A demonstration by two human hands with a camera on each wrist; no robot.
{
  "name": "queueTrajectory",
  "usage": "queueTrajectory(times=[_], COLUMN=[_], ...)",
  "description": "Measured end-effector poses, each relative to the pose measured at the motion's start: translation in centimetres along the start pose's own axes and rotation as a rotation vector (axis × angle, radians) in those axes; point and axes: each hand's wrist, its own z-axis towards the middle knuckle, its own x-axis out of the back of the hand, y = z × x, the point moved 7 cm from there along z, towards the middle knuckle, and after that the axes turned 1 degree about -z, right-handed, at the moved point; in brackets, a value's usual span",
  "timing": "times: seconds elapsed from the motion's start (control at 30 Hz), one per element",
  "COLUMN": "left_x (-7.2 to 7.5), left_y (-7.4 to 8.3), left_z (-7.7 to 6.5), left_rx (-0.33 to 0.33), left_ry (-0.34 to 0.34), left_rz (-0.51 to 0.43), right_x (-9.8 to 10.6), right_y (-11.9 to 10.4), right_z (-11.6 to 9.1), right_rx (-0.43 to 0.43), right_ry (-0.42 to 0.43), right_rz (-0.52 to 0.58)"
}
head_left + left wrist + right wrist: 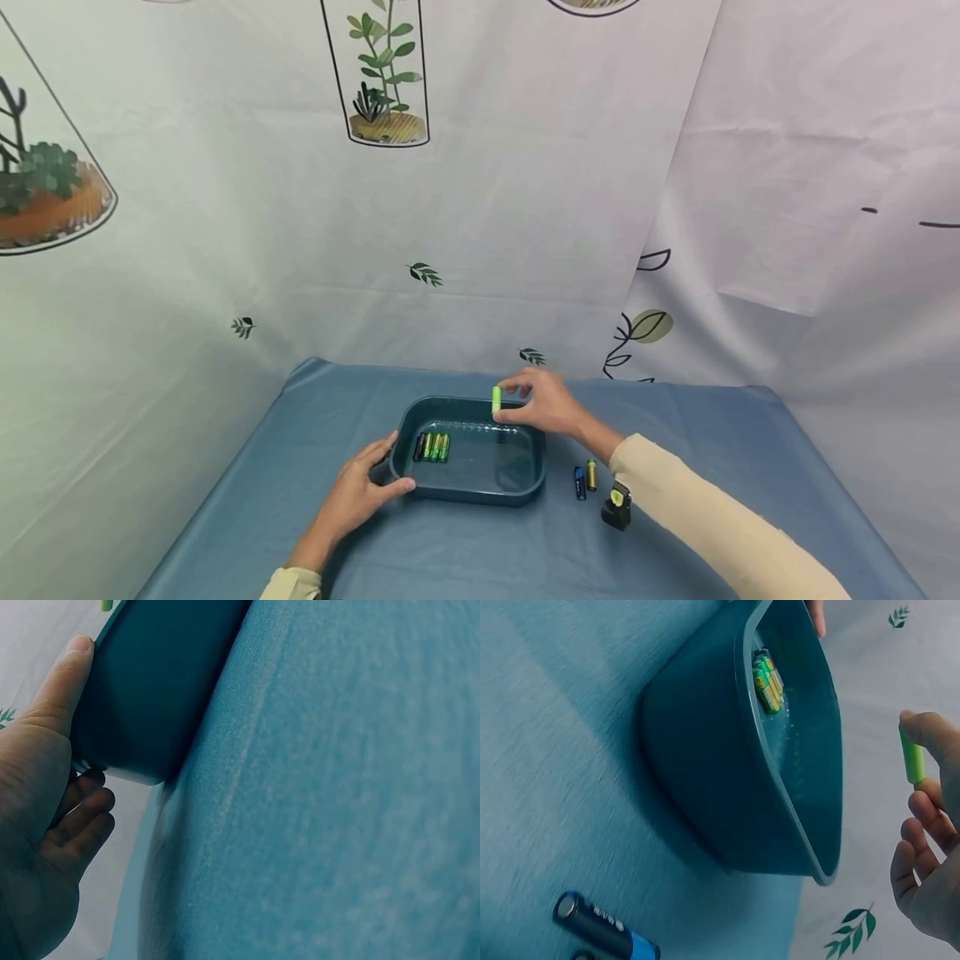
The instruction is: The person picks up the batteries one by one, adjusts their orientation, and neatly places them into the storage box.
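Note:
In the head view, a dark teal tray (pixel 480 495) stands on the cloth. My left hand (pixel 358 493) is at its left end, thumb touching the near rim, index fingertip at the left rim. In the left wrist view the thumb lies straight along the wall, other fingers loosely bent below. My right hand (pixel 546 402) pinches a bright green battery (pixel 497 400) upright between thumb and fingertip, raised above the tray's far right part; the right wrist view shows the battery (pixel 912 759) too. Several green, yellow and black batteries (pixel 432 447) lie in a row inside, at the tray's left.
Right of the tray, a black-and-blue battery (pixel 580 483) and a yellow-and-black battery (pixel 592 475) lie on the blue cloth (pixel 495 554). A black object with a yellow spot (pixel 617 507) shows beside my right sleeve. Printed white fabric (pixel 480 208) hangs behind the table.

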Motion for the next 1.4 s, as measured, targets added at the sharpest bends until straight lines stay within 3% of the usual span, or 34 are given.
queueTrajectory(times=[0.3, 0.67, 1.4], left_x=[-0.1, -0.1, -0.1], left_y=[-0.1, -0.1, 0.0], left_z=[0.0, -0.1, 0.0], left_rx=[-0.006, -0.001, 0.006], left_ry=[0.000, -0.002, 0.006], left_rz=[-0.011, -0.016, -0.010], right_x=[-1.8, -3.9, -6.2], right_y=[-0.2, 0.4, -0.4], right_z=[1.0, 1.4, 1.4], right_rx=[0.011, -0.036, -0.013], right_ry=[-0.034, -0.057, -0.020], right_rz=[0.005, 0.074, 0.090])
